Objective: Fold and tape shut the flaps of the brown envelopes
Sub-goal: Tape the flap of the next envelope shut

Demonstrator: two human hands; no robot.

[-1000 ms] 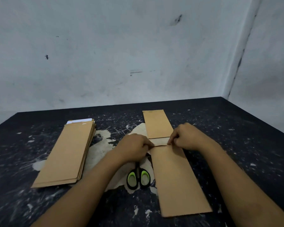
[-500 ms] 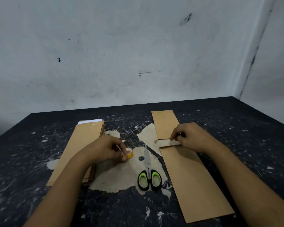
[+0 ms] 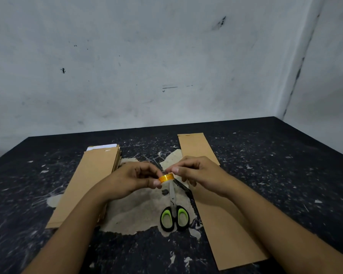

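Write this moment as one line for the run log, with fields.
step: pulling tape | left hand: holds tape roll | right hand: pinches tape end | envelope: untaped | scissors: on table

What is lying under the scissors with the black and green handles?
The scissors with black and green handles lie on a pale, worn patch of the dark speckled table. Their blade tips are hidden behind the small yellow tape roll and the hands.
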